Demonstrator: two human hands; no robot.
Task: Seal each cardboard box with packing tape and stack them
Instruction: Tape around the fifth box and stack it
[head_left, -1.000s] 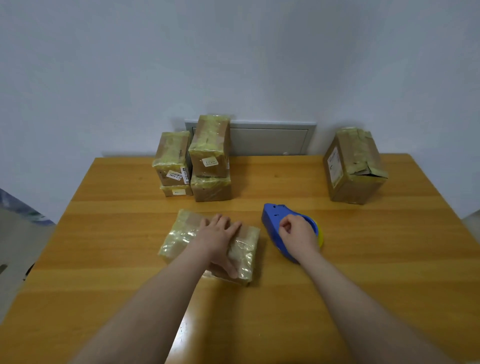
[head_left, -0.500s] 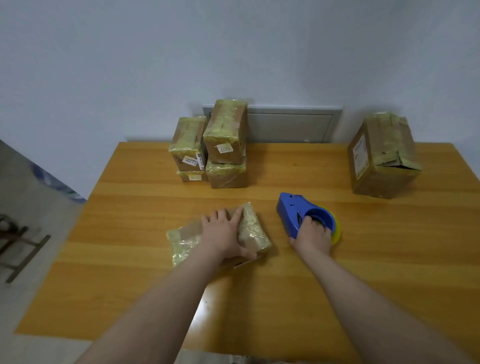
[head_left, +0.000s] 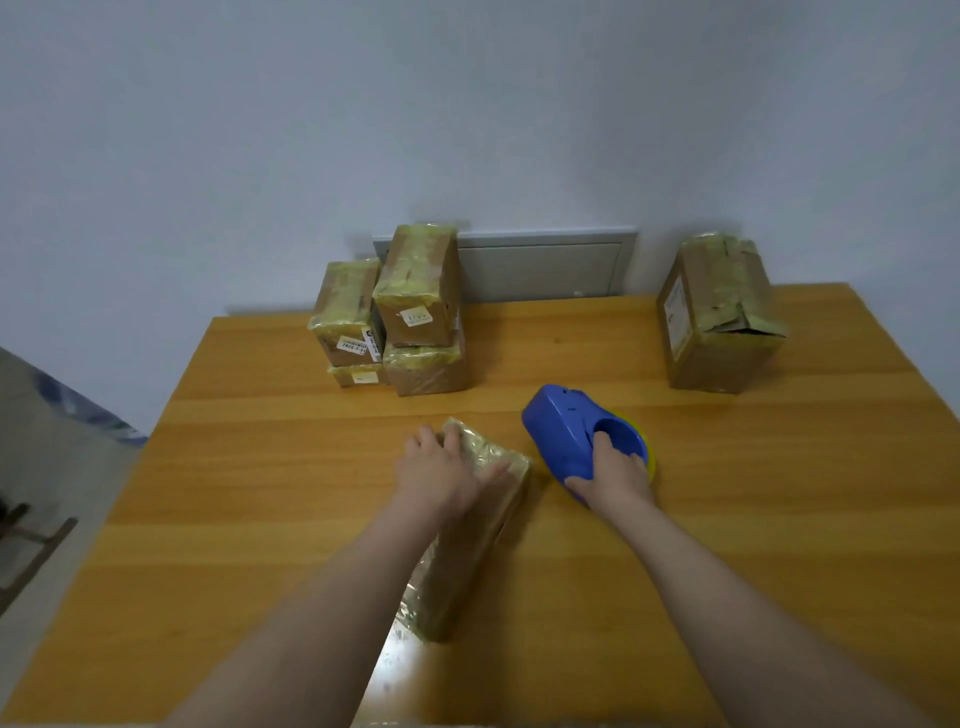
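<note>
A flat cardboard box (head_left: 470, 551) wrapped in clear tape lies on the wooden table (head_left: 260, 519), its long side running toward me. My left hand (head_left: 441, 470) grips its far end, fingers over the far edge and thumb on the right side. To its right sits a blue tape dispenser (head_left: 566, 431) holding a yellow tape roll (head_left: 649, 454). My right hand (head_left: 613, 473) holds the dispenser, fingers hooked into its centre hole. A stack of several taped boxes (head_left: 395, 317) stands at the back left of the table.
A larger taped box (head_left: 719, 317) with a torn flap stands at the back right. A grey wall panel (head_left: 545, 265) sits behind the table. The table's left edge drops to the floor, where a dark wooden frame (head_left: 31, 545) shows.
My left hand has turned the flat box from lying crosswise to pointing toward me. My right hand has shifted from resting on the dispenser to gripping through its hole.
</note>
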